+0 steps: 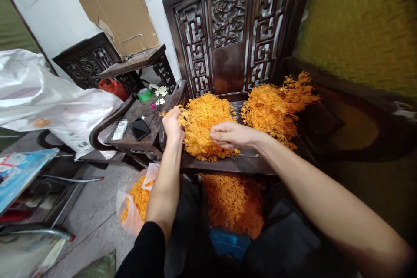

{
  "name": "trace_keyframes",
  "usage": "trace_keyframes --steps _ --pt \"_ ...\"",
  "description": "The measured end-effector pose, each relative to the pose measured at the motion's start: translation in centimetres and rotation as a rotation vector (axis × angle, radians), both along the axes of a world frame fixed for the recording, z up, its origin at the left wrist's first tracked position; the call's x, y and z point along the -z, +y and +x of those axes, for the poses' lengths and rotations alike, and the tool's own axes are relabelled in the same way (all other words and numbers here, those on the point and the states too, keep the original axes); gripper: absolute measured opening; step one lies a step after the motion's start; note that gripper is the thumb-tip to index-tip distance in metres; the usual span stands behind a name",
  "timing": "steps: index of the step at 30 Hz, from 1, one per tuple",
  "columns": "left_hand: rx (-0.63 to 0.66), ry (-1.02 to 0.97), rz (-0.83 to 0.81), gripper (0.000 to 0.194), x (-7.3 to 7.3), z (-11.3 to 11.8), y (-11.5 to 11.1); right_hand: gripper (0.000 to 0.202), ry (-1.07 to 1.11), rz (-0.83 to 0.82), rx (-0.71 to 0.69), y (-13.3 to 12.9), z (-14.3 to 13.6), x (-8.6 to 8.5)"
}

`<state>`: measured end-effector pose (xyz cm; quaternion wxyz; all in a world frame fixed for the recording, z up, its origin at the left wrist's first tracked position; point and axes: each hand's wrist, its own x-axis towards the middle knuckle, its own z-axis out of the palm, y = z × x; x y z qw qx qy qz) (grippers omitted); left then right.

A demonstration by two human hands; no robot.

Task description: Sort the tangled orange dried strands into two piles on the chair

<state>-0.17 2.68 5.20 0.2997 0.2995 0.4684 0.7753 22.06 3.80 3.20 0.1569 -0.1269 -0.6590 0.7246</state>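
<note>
A heap of fine, branching orange sprigs lies on the seat of a dark carved wooden bench. At its left edge my left hand is closed round a small bunch of orange sprigs, whose ends stick out past the fingers. My right hand is in front of the same heap, thumb and fingers pinched together at its near side. What lies between those fingertips is too small to make out. A second, larger heap of orange sprigs sits farther right on the bench.
Below the bench, more orange sprigs fill a container between the knees. A plastic bag with orange pieces stands on the floor at left. The side table holds a phone, green tape and small flowers. White sacks lean beyond.
</note>
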Motion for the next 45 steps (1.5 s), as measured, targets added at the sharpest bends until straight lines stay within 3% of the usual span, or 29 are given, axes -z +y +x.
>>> trace_keyframes --steps 3,8,10,13,16,19,25,30,32,36,40,42,45 --pt "-0.074 -0.039 -0.005 0.045 -0.2 -1.5 -0.1 0.046 -0.089 0.027 0.022 0.4 1.8 -0.1" --pt "0.14 0.189 0.027 0.039 1.1 0.1 -1.1 0.046 0.106 -0.104 0.507 1.7 2.6 -0.1" --pt "0.154 0.296 0.013 0.035 1.4 1.2 -1.5 0.048 0.23 -0.064 0.674 1.4 2.1 -0.4" --pt "0.128 0.367 -0.029 0.026 1.3 2.5 -1.9 0.039 0.251 0.36 0.84 0.3 1.0 -1.1" --pt "0.183 0.427 -0.04 0.023 1.2 3.3 -1.9 0.035 0.099 0.909 0.81 -0.6 -0.1 -1.4" --pt "0.217 0.499 -0.02 0.025 1.3 3.8 -1.9 0.045 -0.036 1.107 0.767 -0.4 -0.9 -0.9" --pt "0.162 0.553 -0.006 0.023 2.1 4.0 -1.1 0.02 -0.018 1.06 0.828 0.1 -1.8 -0.1" --pt "-0.058 0.646 -0.07 0.016 2.4 4.1 0.3 0.021 0.271 0.884 1.094 -1.3 -2.1 -0.9" --pt "-0.101 0.684 -0.082 0.018 2.3 4.4 0.6 0.021 0.324 0.841 1.136 -1.7 -2.2 -1.0" --pt "-0.125 0.717 -0.113 0.026 2.6 4.3 1.1 0.025 0.336 0.774 1.201 -2.2 -2.2 -1.3" --pt "-0.087 0.694 -0.279 0.021 3.5 3.3 2.0 0.029 0.485 0.581 1.357 -1.7 -1.3 -2.4" --pt "-0.055 0.747 -0.343 0.023 3.7 3.2 2.4 0.031 0.558 0.473 1.304 -0.8 -0.7 -2.5" --pt "-0.036 0.861 -0.395 0.029 3.8 3.5 2.6 0.035 0.443 0.326 1.104 0.5 -0.2 -1.9"
